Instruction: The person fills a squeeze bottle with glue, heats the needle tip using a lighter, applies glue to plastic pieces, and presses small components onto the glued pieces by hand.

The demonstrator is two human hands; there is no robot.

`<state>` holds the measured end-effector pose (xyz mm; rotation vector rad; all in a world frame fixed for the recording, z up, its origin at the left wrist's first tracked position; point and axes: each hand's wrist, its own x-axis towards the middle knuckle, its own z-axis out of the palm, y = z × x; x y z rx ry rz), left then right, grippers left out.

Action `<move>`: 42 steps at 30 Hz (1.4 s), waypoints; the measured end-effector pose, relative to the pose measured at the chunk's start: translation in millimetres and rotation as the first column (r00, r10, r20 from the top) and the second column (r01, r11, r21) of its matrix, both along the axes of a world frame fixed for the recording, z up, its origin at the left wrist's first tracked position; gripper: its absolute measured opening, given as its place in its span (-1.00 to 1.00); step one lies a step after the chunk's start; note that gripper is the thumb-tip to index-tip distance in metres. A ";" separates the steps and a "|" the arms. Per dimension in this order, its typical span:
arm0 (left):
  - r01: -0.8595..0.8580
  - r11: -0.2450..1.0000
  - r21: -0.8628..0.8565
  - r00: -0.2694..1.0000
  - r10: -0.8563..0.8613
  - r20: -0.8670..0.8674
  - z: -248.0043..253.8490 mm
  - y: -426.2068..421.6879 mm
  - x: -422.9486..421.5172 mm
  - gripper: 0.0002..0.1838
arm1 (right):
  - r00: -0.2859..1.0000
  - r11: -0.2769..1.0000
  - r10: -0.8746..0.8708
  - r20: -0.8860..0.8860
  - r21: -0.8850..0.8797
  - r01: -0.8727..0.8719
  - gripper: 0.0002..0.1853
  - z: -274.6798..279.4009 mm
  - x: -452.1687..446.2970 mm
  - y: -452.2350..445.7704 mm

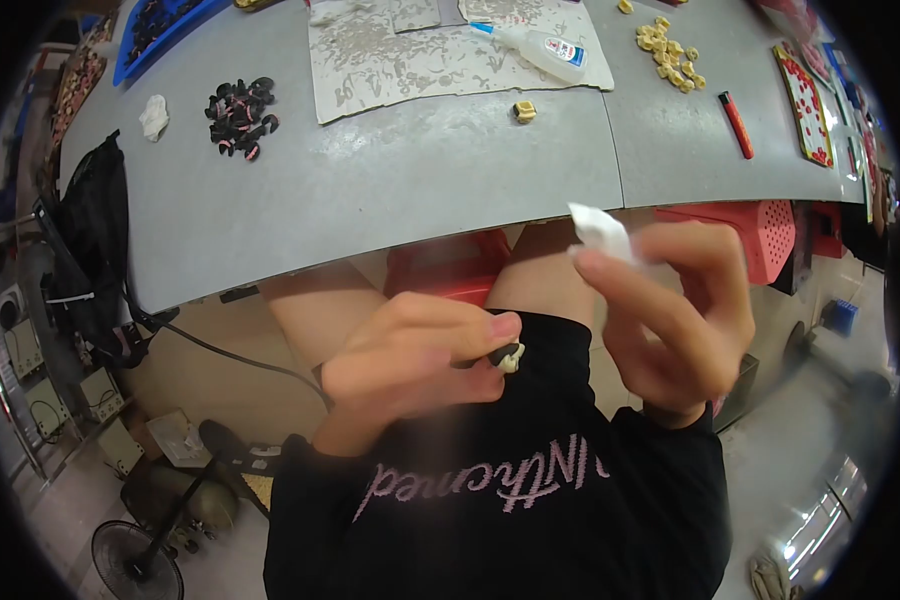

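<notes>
My left hand [410,352] is closed in front of my lap, pinching a small black and cream piece [511,358] between thumb and fingers. The piece's cream end sticks out to the right; most of its dark part is hidden. Up and to the right, near the table edge, my right hand [685,325] pinches a crumpled white tissue [601,230] between thumb and forefinger. Tissue and piece are apart. On the table ahead lies a single cream piece [524,111].
Black and pink pieces [240,115] are heaped on the grey table [420,165], beside a wad of white tissue [154,117]. A glue bottle [545,52] lies on stained paper [370,75]. Cream pieces [668,55], a red marker [737,125] and a tray of red pieces [803,105] are rightward.
</notes>
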<state>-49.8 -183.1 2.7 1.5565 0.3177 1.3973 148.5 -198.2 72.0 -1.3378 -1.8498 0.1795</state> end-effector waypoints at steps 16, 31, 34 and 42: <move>0.016 0.998 -0.059 0.997 -0.011 0.079 3.5 11.5 10.7 -0.35 | 0.973 0.974 0.224 0.056 0.006 -0.225 -0.58 -1.7 9.8 6.2; 0.034 0.999 -0.025 0.978 -0.038 -0.203 14.9 14.5 9.7 -0.32 | 0.949 0.945 0.314 -0.016 -0.094 -0.314 -0.60 16.3 -3.1 14.1; 0.010 0.997 -0.070 0.982 -0.023 -0.187 14.2 10.9 12.4 -0.29 | 0.941 0.939 0.339 0.009 -0.066 -0.337 -0.62 14.4 -3.0 16.1; 0.070 0.981 -0.183 0.983 -0.099 -0.154 15.0 10.6 15.3 -0.22 | 0.918 0.915 0.395 0.038 -0.101 -0.390 -0.60 17.2 4.8 19.2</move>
